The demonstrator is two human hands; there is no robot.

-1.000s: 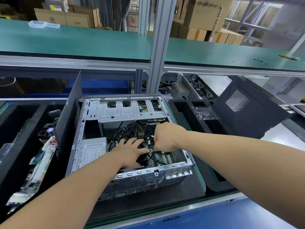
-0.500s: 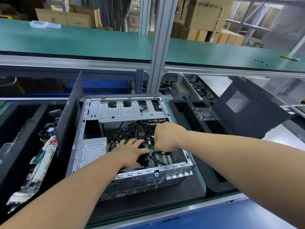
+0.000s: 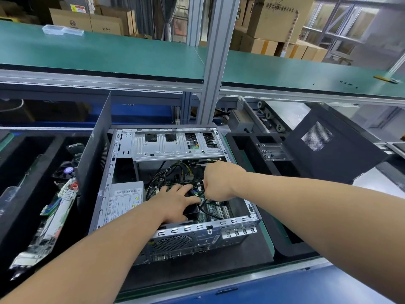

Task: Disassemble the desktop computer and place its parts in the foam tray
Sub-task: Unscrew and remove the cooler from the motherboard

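Open tower case (image 3: 175, 194) lies on its side on the bench between two black foam trays; both hands work inside it over the motherboard (image 3: 215, 210).

Left hand (image 3: 175, 202) rests flat, fingers spread, on a dark part beside the board, probably bracing it. Right hand (image 3: 220, 183) is fisted, knuckles up, fingers curled around something near a black cable (image 3: 202, 208); what it grips is hidden, likely a connector being pulled. Power supply (image 3: 126, 198) and drive cage (image 3: 175, 145) remain mounted. Left foam tray (image 3: 32, 148) already holds a circuit board (image 3: 54, 216) and a fan (image 3: 66, 171). Right foam tray (image 3: 241, 139) holds a clear-plastic part (image 3: 272, 151), with the side panel (image 3: 328, 148) leaning on it.
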